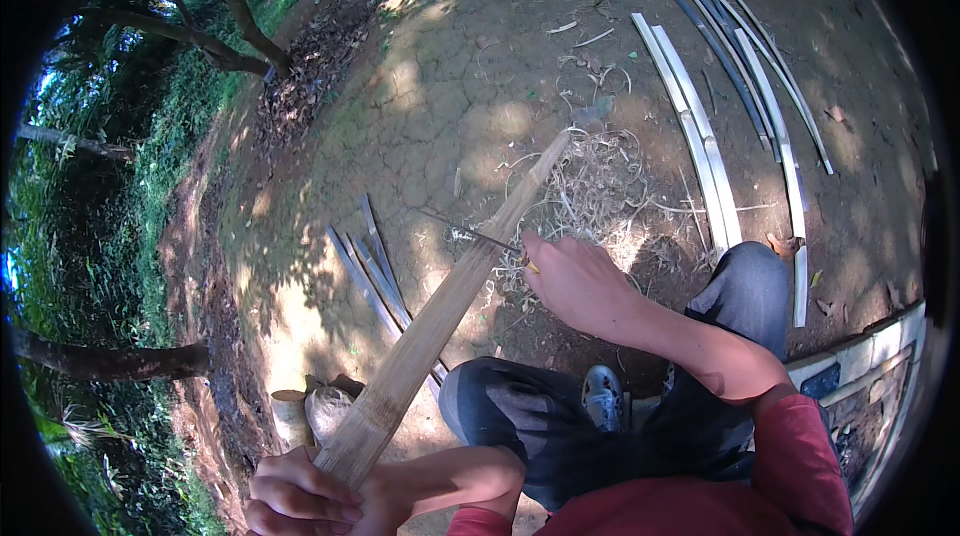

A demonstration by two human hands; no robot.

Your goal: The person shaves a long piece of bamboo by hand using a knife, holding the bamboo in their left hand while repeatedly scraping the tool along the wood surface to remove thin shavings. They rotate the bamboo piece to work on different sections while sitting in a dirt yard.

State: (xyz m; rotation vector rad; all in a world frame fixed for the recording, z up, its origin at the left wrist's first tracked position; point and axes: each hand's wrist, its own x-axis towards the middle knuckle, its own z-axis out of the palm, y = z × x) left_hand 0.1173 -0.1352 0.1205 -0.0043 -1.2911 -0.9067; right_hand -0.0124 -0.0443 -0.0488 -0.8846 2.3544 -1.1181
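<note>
A long, pale split bamboo strip slants from the lower left up toward the middle, its far end tapering above the ground. My left hand grips its near end, fingers wrapped round it. Closed round the handle of a knife is my right hand. The thin dark knife blade lies across the strip in its far half, pointing left. Most of the handle is hidden in my fist. Curled bamboo shavings are heaped on the soil below the strip's far end.
Several split bamboo lengths lie on the dirt at the right; darker strips lie left of my knee. Two cut log ends stand near my left hand. A low block edging runs at the right. Trees and undergrowth border the left.
</note>
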